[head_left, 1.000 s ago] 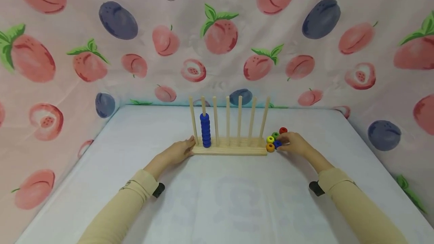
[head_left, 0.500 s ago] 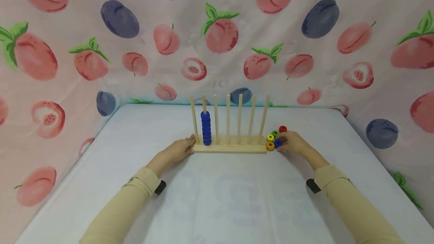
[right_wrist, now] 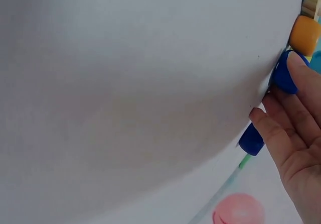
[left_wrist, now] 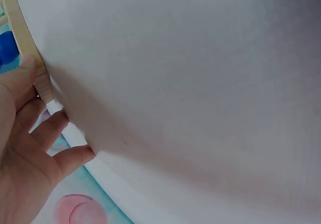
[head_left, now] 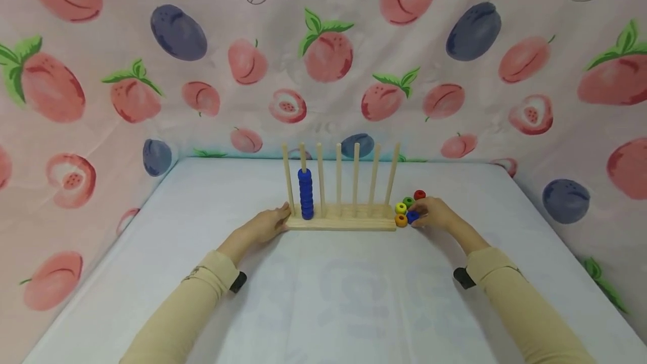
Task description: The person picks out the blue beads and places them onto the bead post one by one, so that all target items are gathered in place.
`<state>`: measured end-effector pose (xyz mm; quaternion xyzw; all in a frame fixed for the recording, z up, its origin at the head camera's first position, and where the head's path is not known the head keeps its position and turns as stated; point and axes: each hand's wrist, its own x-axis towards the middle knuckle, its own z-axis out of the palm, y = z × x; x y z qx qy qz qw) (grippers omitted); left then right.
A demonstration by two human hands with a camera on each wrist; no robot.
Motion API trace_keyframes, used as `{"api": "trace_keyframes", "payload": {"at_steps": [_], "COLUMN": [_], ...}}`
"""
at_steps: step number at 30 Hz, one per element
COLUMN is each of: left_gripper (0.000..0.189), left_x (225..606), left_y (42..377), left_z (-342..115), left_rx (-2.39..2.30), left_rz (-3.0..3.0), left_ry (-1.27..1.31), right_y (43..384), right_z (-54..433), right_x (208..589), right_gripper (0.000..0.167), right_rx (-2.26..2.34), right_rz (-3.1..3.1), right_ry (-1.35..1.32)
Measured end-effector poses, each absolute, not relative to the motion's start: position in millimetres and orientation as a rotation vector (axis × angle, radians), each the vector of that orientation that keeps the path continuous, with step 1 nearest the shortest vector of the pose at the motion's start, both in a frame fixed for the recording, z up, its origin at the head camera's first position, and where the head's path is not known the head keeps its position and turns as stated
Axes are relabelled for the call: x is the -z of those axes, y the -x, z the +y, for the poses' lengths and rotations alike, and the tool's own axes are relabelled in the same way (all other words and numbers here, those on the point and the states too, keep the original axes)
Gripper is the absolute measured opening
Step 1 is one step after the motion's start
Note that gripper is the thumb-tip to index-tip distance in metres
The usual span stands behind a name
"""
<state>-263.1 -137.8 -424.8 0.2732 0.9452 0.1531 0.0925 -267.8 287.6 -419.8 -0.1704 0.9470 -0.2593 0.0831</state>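
Note:
A wooden peg stand (head_left: pixel 343 223) with several upright pegs stands on the white table; one peg near its left end carries a stack of blue beads (head_left: pixel 306 195). My left hand (head_left: pixel 268 224) grips the stand's left end, its thumb on the base (left_wrist: pixel 22 30) in the left wrist view. At the right end, my right hand (head_left: pixel 432 213) pinches a loose blue bead (right_wrist: pixel 285 73) resting on the table. Close by lie an orange bead (head_left: pixel 401 220), a yellow bead (head_left: pixel 401 208), a green bead (head_left: pixel 408 202) and a red bead (head_left: pixel 419 195).
A second blue bead (right_wrist: pixel 252 139) shows beyond the right fingers in the right wrist view; the hand hides it in the head view. Behind the table (head_left: pixel 323 296) hangs a fruit-printed cloth (head_left: pixel 283 27).
The head view shifts slightly. Both hands keep their places on the peg stand and the blue bead, with no other visible change.

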Motion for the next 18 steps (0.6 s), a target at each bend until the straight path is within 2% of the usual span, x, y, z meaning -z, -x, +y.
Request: {"api": "trace_keyframes", "payload": {"at_steps": [18], "left_gripper": [0.051], "left_x": [426.9], "left_y": [262.6], "left_z": [-141.0], "left_rx": [-0.486], "left_rz": [2.806], "left_ry": [-0.788], "right_y": [264.0], "right_z": [292.3], "right_x": [421.7], "right_gripper": [0.035], "right_rx": [0.842], "right_rz": [2.872], "right_ry": [0.539]}}
